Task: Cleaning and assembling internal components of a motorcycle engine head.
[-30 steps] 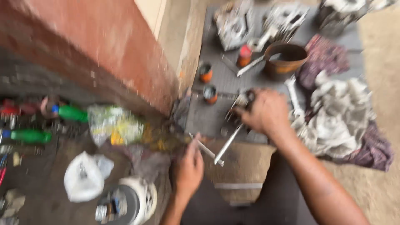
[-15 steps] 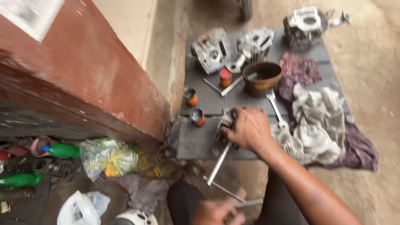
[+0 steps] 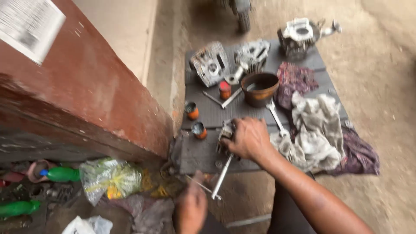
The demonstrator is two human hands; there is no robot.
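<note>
fingers of right hand (image 3: 250, 139) clenched over metal part (image 3: 225, 134) on mat (image 3: 203, 152); left hand (image 3: 192, 208) blurred, grip unclear

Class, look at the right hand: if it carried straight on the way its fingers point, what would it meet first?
Probably the small orange-rimmed cup, just left of the right hand on the dark mat; depth is uncertain.

A brown bowl (image 3: 259, 88), grey rags (image 3: 318, 130) and green bottles (image 3: 63, 174) lie about.
</note>
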